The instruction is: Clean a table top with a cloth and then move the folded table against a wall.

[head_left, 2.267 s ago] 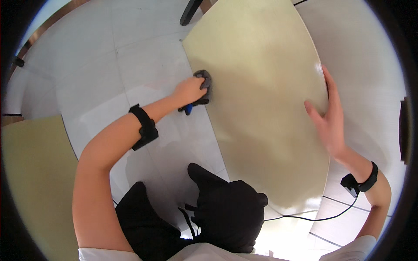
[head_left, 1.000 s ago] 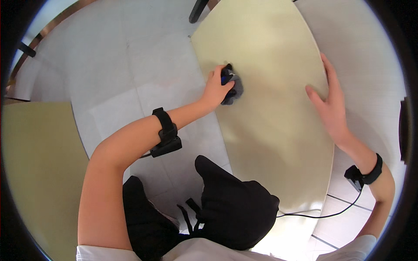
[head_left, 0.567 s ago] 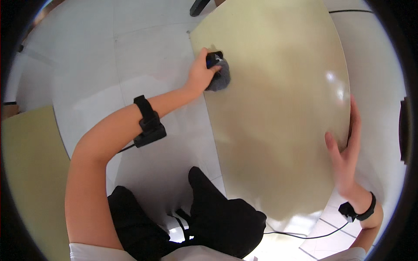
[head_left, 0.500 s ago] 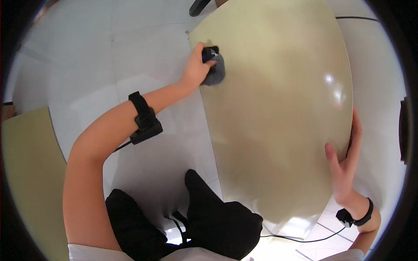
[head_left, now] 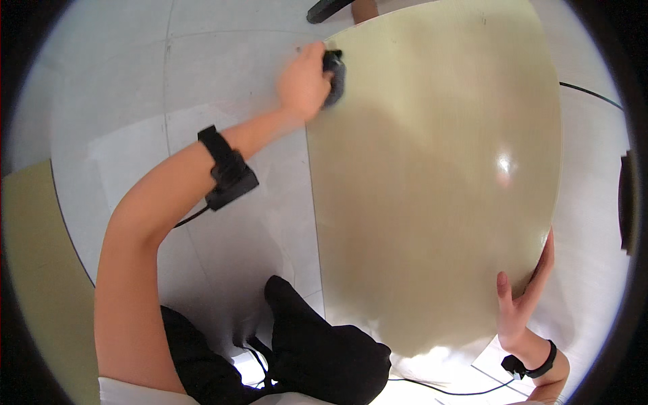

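Note:
My left hand (head_left: 307,81) is closed around a dark grey fuzzy pad with a black holder (head_left: 334,79), blurred by motion. It presses the pad on the pale yellowish table top (head_left: 432,169), at the left edge close to the far left corner. Along the curved right edge, near the close end, lies my right hand (head_left: 523,300). Its thumb stands above the surface while the straight fingers run down the outer side of the edge, taking hold of it. Part of those fingers is hidden by the edge.
Light tiled floor (head_left: 202,81) surrounds the table top. Another pale panel (head_left: 44,283) is at far left. A dark leg (head_left: 329,9) stands beyond the far corner. Black cables run from the forearm strap (head_left: 229,172) and the wrist strap (head_left: 530,364). My dark-clad legs (head_left: 324,358) are close below.
My left hand and the pad have moved away from me along the left edge, toward the far corner. My right hand appears lower in the picture, and the whole view has shifted somewhat.

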The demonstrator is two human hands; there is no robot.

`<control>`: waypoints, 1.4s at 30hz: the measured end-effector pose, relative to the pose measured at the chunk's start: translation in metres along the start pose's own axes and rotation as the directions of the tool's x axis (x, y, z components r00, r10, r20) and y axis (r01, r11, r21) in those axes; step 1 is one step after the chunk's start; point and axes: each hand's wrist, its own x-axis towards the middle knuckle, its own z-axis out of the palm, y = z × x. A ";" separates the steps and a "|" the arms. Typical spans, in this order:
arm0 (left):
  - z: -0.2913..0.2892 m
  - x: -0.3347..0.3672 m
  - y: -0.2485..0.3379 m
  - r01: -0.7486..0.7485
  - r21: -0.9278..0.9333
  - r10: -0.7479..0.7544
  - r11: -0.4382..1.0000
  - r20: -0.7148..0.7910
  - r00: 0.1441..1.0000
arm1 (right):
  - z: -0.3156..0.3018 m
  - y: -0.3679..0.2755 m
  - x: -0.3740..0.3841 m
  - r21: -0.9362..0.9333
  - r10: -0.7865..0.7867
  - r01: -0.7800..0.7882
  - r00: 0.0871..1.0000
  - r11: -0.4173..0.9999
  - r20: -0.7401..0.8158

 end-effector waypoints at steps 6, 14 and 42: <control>-0.007 -0.005 0.029 -0.123 -0.194 0.136 0.973 0.058 0.989 | 0.006 -0.007 0.005 -0.075 0.054 -0.062 0.994 0.995 -0.098; 0.001 0.060 -0.016 -0.094 0.015 0.095 0.995 -0.082 0.992 | 0.009 0.000 0.003 -0.035 0.007 -0.011 0.993 0.999 -0.115; -0.001 0.102 0.039 -0.067 -0.243 0.028 0.968 -0.162 0.986 | 0.018 -0.009 0.014 0.024 -0.037 0.041 0.991 0.999 -0.126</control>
